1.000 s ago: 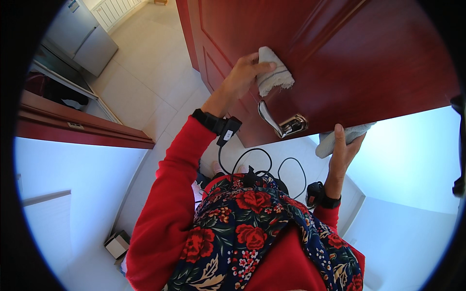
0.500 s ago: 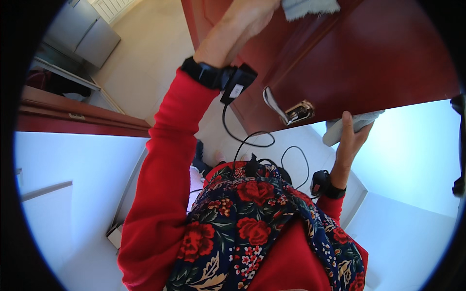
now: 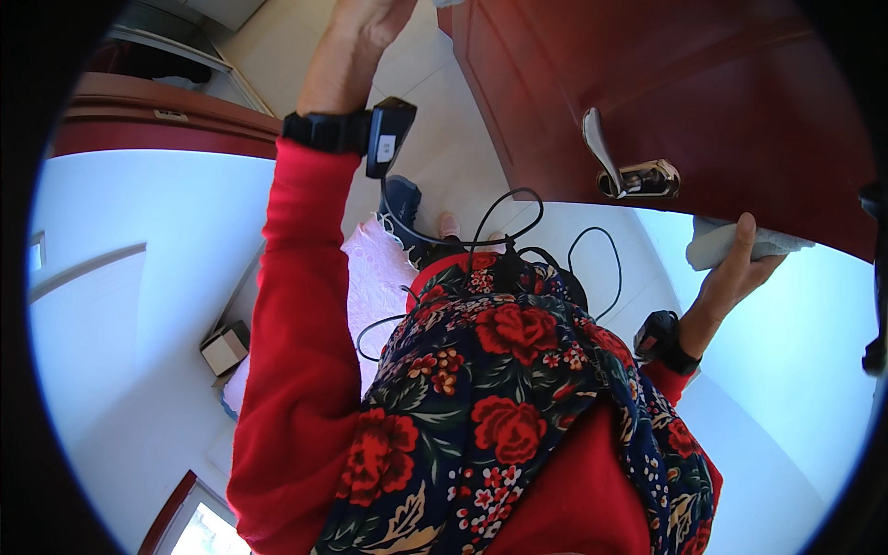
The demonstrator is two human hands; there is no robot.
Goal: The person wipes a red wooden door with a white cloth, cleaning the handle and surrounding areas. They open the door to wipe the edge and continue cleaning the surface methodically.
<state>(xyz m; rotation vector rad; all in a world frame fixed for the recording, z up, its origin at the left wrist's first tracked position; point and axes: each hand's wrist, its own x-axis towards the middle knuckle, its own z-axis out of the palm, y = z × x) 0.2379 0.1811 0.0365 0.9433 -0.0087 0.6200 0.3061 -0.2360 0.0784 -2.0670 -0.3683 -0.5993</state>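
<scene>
Right grip (image 3: 733, 277) is wrapped around a folded grey cloth (image 3: 712, 248), with the thumb laid up across it, and the cloth sits at the near edge of a dark red door (image 3: 721, 102). Left grip (image 3: 377, 17) is cut off by the upper border, so I cannot tell how far its fingers are spread or whether it holds the pale scrap (image 3: 449, 2) just peeking in beside it. Between the two hands, a shiny metal handle (image 3: 599, 148) juts from the door beside its lock plate (image 3: 652, 178). A black cable (image 3: 538, 211) loops in the gap between the door and the person's flowered apron (image 3: 513, 370), running up to a small black box (image 3: 388, 134) strapped on the left wrist; another black device (image 3: 657, 335) sits on the right wrist. Below the left wrist are a dark shoe (image 3: 402, 202) on the tiled floor (image 3: 439, 102) and a pink fabric (image 3: 377, 259). Farther left are a red door frame (image 3: 222, 120), a white wall (image 3: 185, 203) and a small carton (image 3: 225, 351), and a window (image 3: 205, 532) shows low in the corner.
</scene>
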